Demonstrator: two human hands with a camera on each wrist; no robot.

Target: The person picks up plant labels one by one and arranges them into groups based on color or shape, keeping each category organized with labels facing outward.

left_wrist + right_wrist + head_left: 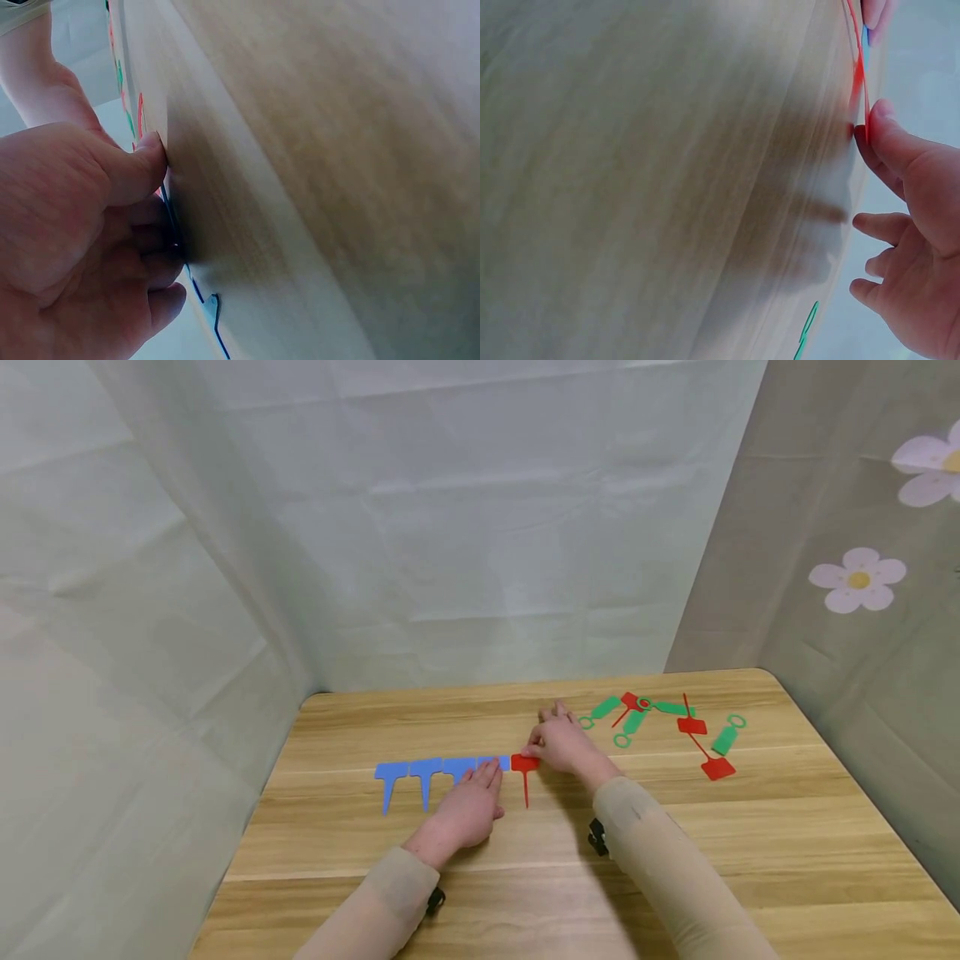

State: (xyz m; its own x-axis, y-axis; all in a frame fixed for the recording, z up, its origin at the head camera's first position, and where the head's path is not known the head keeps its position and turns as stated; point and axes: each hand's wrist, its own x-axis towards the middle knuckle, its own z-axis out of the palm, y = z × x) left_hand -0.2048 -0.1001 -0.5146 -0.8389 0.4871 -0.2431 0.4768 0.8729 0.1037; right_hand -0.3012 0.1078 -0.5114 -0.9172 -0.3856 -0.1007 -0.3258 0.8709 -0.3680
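A row of several blue T-shaped plant labels lies on the wooden table, stems toward the person. My left hand rests on the right end of that row with fairly straight fingers, covering part of the last labels. Just right of the row, my right hand pinches a red T-shaped plant label by its head's right end, between thumb and index finger. In the right wrist view this red label tilts slightly off the table, and the other fingers are spread. The left wrist view shows the left hand's fingertips at the blue labels.
To the right lie several green ring-ended tags and more red T-shaped labels, some overlapping. Pale cloth hangs behind the table and along both sides; the right part carries flower prints.
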